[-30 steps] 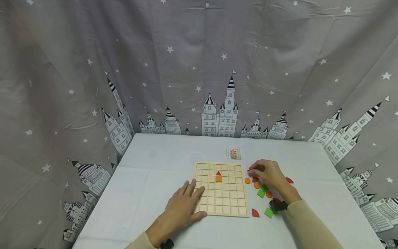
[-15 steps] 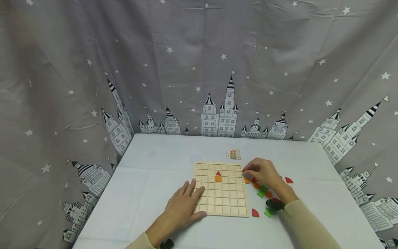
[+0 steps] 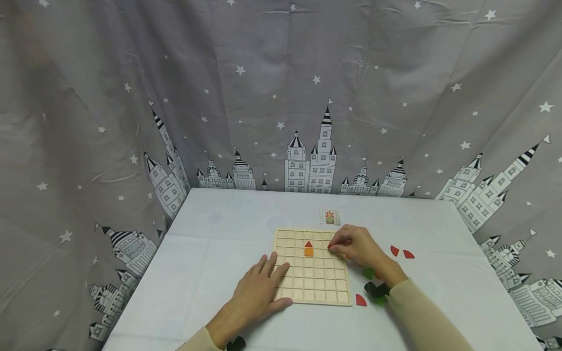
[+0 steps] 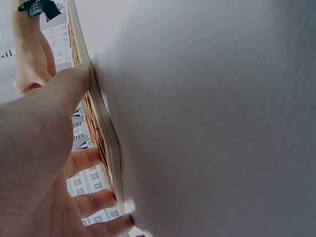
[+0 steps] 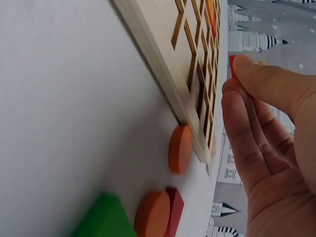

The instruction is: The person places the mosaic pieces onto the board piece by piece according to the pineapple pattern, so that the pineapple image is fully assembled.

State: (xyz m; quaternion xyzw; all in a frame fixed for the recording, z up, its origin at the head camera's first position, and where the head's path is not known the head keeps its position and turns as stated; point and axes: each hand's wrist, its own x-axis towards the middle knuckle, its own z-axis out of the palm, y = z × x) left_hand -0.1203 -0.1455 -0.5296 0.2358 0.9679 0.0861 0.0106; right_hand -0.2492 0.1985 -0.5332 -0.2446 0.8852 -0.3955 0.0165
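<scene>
A wooden grid board (image 3: 312,287) lies on the white table, with a red triangle (image 3: 309,243) above an orange square (image 3: 309,252) in its cells. My left hand (image 3: 262,287) lies flat, fingers straight, on the board's near left edge (image 4: 101,118). My right hand (image 3: 357,246) hovers over the board's upper right cells and pinches a small red piece (image 5: 232,65) between thumb and fingertips. The board's grid (image 5: 197,59) is close beside those fingers.
Loose pieces lie right of the board: red ones (image 3: 401,252), another red one (image 3: 360,300), green ones (image 3: 369,273), orange discs (image 5: 180,148). A small pattern card (image 3: 330,217) lies behind the board. A grey castle-print curtain (image 3: 281,97) hangs around the table.
My right hand has moved left from the loose pieces to over the board's right cells, carrying the red piece. The left hand has stayed put.
</scene>
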